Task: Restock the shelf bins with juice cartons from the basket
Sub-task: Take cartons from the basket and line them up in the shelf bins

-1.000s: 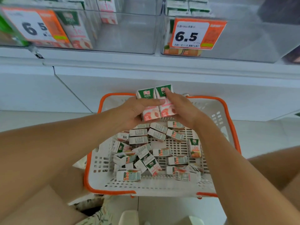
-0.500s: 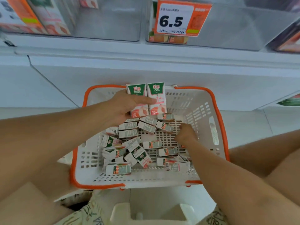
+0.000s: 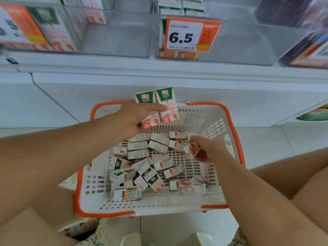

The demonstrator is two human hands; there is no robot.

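Observation:
A white basket with an orange rim (image 3: pixel 230 121) sits on the floor below the shelf, holding several small juice cartons (image 3: pixel 138 154) lying loose. My left hand (image 3: pixel 134 118) grips two upright cartons (image 3: pixel 167 105) side by side above the basket's far edge, thumb across their fronts. My right hand (image 3: pixel 204 148) is lower, over the basket's right side, fingers closed around one carton (image 3: pixel 192 150) lifted slightly off the pile. Above, a clear shelf bin (image 3: pixel 239 45) with a 6.5 price tag holds a few cartons at its left.
A second clear bin (image 3: pixel 115 36) at the upper left holds cartons along its left side and back. The white shelf front (image 3: pixel 159 82) runs between bins and basket. My knees flank the basket; a white stool edge (image 3: pixel 131 239) shows at the bottom.
My right hand let go of the upright pair, dropped into the basket's right side and closed on a carton there. The left hand kept the two cartons raised.

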